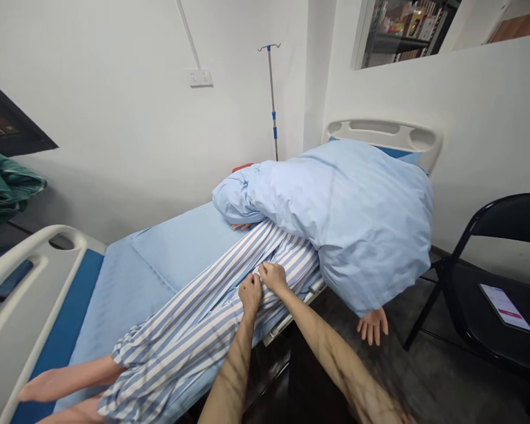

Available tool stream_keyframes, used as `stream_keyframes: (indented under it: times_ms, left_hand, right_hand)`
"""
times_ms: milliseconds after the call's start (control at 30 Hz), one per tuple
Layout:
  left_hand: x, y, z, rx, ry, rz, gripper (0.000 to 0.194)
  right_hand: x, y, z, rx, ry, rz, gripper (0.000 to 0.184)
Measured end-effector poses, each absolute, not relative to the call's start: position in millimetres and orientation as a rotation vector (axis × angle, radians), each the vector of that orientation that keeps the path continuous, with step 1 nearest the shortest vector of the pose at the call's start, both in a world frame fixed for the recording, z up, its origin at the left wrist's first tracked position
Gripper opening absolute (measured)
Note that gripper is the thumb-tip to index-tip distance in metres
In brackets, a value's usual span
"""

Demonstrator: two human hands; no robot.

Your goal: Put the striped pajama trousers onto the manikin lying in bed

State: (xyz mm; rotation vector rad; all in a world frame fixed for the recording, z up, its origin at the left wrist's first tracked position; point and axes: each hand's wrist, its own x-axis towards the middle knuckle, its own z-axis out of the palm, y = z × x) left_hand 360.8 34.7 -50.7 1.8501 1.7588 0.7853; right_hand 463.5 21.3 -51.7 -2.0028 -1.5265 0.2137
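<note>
A figure in blue-and-white striped trousers (pixel 194 318) lies on a hospital bed (pixel 159 253). A light blue quilt (pixel 348 212) is folded back over its upper body. My left hand (pixel 250 292) and my right hand (pixel 272 275) sit side by side on the thigh of the trousers, fingers curled and pinching the striped cloth. One limp hand of the figure (pixel 371 324) hangs off the near bed edge under the quilt. Another hand (pixel 242 226) shows at the far side. Its bare feet (pixel 48 383) lie near the footboard.
The white footboard (pixel 26 277) is at the left, the headboard (pixel 380 132) at the back right. An IV pole (pixel 272 100) stands by the wall. A black folding chair (pixel 490 259) at the right carries a phone (pixel 504 306). Green cloth (pixel 4 188) is piled at far left.
</note>
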Motion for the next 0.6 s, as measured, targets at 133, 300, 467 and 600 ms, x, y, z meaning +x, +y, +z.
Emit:
stream_keyframes:
  times_ms: [133,300,467,600]
  left_hand:
    - [362.1,35.8,-47.1,1.738,1.707,0.825,0.037]
    - [369.3,39.6,-36.2,1.736,1.508,0.964,0.037]
    - [389.9,50.0,-27.0,1.521,1.381,1.142,0.037]
    - [403.6,50.8,-37.6,1.405,1.418,1.161,0.038]
  right_hand:
    - [466.0,21.6,-49.6,-1.947,-1.533,0.231,0.035]
    - [470.7,22.3,-49.5,-1.856,-1.407,0.310,0.040]
    - [474.3,24.1,-51.2,-1.741,-1.309,0.406,0.043]
    - [475.6,25.9,-58.4,-1.669,-1.229,0.408,0.043]
